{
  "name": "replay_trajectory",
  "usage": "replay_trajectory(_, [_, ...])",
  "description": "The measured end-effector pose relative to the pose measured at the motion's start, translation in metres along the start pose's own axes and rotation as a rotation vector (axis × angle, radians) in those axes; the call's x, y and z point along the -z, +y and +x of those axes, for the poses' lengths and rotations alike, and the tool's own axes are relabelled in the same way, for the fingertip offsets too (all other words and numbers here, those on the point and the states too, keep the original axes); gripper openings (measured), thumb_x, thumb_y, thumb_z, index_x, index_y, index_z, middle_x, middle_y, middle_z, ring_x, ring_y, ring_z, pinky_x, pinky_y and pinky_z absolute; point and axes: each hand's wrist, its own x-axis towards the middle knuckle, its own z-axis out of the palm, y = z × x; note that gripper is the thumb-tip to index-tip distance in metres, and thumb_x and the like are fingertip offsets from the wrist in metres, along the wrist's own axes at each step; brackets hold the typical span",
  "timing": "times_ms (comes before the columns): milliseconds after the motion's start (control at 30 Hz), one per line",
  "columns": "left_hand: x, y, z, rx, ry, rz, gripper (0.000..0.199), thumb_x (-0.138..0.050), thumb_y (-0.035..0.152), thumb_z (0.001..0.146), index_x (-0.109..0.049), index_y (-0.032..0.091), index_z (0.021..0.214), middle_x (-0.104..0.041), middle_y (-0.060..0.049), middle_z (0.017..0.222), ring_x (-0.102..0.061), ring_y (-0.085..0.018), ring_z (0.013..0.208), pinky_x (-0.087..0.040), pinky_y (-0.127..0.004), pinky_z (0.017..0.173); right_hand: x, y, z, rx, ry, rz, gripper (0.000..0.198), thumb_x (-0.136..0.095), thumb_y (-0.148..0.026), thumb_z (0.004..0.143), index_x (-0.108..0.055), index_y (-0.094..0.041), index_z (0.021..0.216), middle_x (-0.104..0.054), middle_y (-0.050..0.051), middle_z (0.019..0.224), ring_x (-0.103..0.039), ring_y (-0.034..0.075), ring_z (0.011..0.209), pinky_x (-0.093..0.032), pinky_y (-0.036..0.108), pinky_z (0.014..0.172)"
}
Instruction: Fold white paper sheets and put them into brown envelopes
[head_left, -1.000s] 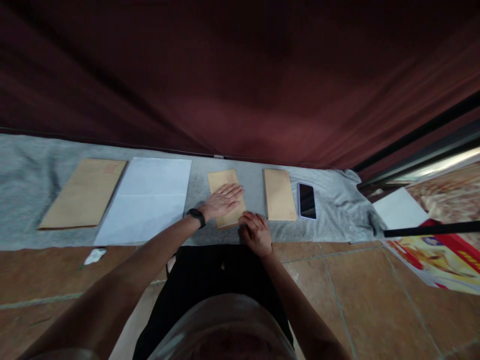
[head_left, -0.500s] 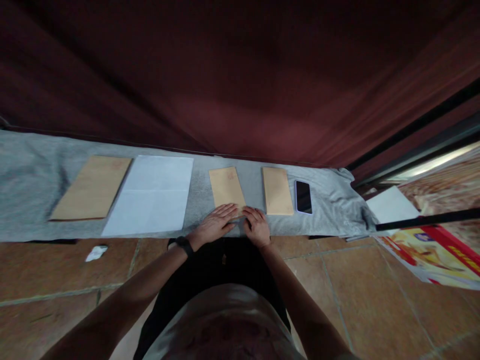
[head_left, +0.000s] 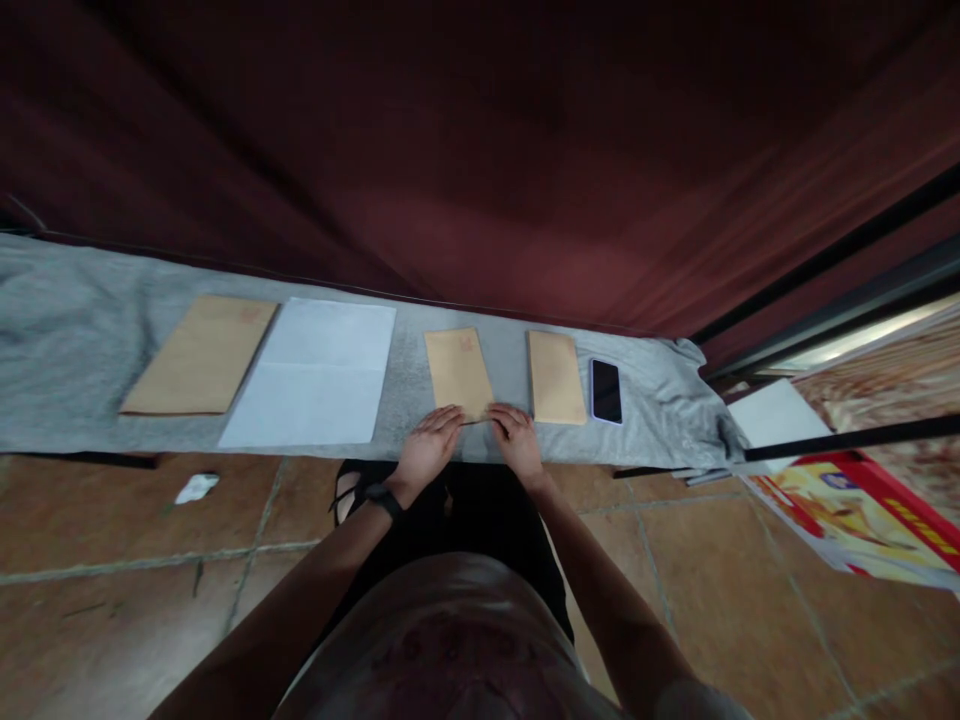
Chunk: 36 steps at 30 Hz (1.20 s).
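Note:
A small brown paper envelope (head_left: 459, 370) with a reddish print near its far end lies on the grey cloth in front of me. My left hand (head_left: 430, 448) is closed at its near left corner, the fingertips over the paper. At the near right corner my right hand (head_left: 517, 438) pinches the edge, thumb and fingers together. Between the hands the near edge shows as a dark line, perhaps slightly raised. Just right of my right hand lies a small stack of brown envelopes (head_left: 556, 378).
White sheets (head_left: 311, 375) and a larger brown envelope pile (head_left: 201, 355) lie to the left. A phone (head_left: 606, 390) is right of the small stack. Dark red fabric (head_left: 480, 240) rises behind the grey cloth (head_left: 652, 400). A colourful box (head_left: 862, 510) stands at far right; crumpled paper (head_left: 196, 488) lies on the floor.
My left hand has gone from lying flat across the envelope's near end to gripping its left corner. My right fingers have closed on the right corner. The view has shifted slightly.

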Motion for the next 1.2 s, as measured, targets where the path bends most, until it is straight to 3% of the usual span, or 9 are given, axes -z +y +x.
replay_trajectory(400, [-0.006, 0.001, -0.002, 0.063, 0.034, 0.011, 0.041, -0.035, 0.022, 0.103, -0.061, 0.016, 0.134, -0.065, -0.011, 0.138, -0.058, -0.023, 0.131, -0.047, -0.041, 0.115, -0.012, -0.006, 0.007, -0.097, 0.046, -0.109, 0.017, -0.055, -0.02, 0.099, -0.07, -0.023, 0.107, -0.072, 0.005, 0.112, -0.063, 0.022, 0.11, -0.043, 0.037, 0.1])
replay_trajectory(533, [-0.006, 0.0, -0.004, 0.002, 0.031, 0.009, 0.041, -0.04, 0.014, 0.099, -0.062, 0.019, 0.134, -0.065, -0.009, 0.138, -0.058, -0.023, 0.131, -0.047, -0.044, 0.115, -0.011, -0.009, 0.008, -0.109, 0.057, -0.158, 0.018, -0.054, -0.019, 0.1, -0.068, -0.022, 0.11, -0.071, 0.006, 0.113, -0.062, 0.021, 0.112, -0.042, 0.036, 0.101])
replay_trajectory(667, [-0.004, -0.001, -0.008, -0.115, 0.009, 0.069, 0.044, -0.043, 0.008, 0.094, -0.065, 0.019, 0.13, -0.064, -0.009, 0.141, -0.052, -0.025, 0.139, -0.041, -0.048, 0.12, -0.011, -0.021, -0.002, -0.029, 0.055, -0.148, 0.027, -0.047, -0.019, 0.103, -0.065, -0.021, 0.122, -0.068, 0.008, 0.13, -0.058, 0.02, 0.125, -0.039, 0.039, 0.11])
replay_trajectory(767, [-0.003, 0.0, -0.011, -0.125, 0.006, 0.094, 0.044, -0.043, 0.011, 0.094, -0.064, 0.016, 0.133, -0.061, -0.012, 0.145, -0.05, -0.026, 0.142, -0.041, -0.049, 0.12, -0.016, -0.035, -0.017, 0.095, -0.053, -0.123, 0.036, -0.044, -0.023, 0.105, -0.059, -0.02, 0.137, -0.062, 0.009, 0.142, -0.052, 0.02, 0.136, -0.033, 0.042, 0.12])
replay_trajectory(900, [0.0, 0.003, -0.013, -0.105, 0.009, 0.09, 0.047, -0.044, 0.018, 0.096, -0.061, 0.014, 0.139, -0.058, -0.013, 0.148, -0.049, -0.026, 0.143, -0.04, -0.048, 0.121, -0.021, -0.045, -0.03, 0.082, -0.141, -0.176, 0.046, -0.043, -0.03, 0.106, -0.049, -0.015, 0.149, -0.052, 0.012, 0.154, -0.045, 0.022, 0.145, -0.03, 0.044, 0.124])
replay_trajectory(1067, [0.006, 0.007, -0.022, -0.05, 0.021, 0.112, 0.045, -0.044, 0.027, 0.099, -0.062, 0.014, 0.137, -0.059, -0.014, 0.146, -0.051, -0.028, 0.141, -0.042, -0.049, 0.118, -0.013, -0.035, -0.028, 0.01, -0.121, -0.225, 0.045, -0.042, -0.028, 0.107, -0.05, -0.019, 0.15, -0.052, 0.009, 0.154, -0.047, 0.021, 0.144, -0.03, 0.044, 0.124])
replay_trajectory(1200, [0.01, 0.015, -0.024, 0.084, 0.032, 0.162, 0.04, -0.044, 0.026, 0.099, -0.066, 0.017, 0.13, -0.058, -0.014, 0.148, -0.055, -0.031, 0.136, -0.044, -0.05, 0.115, -0.011, -0.033, -0.024, -0.011, -0.089, -0.242, 0.043, -0.042, -0.025, 0.106, -0.053, -0.017, 0.147, -0.056, 0.009, 0.151, -0.051, 0.021, 0.14, -0.032, 0.043, 0.123])
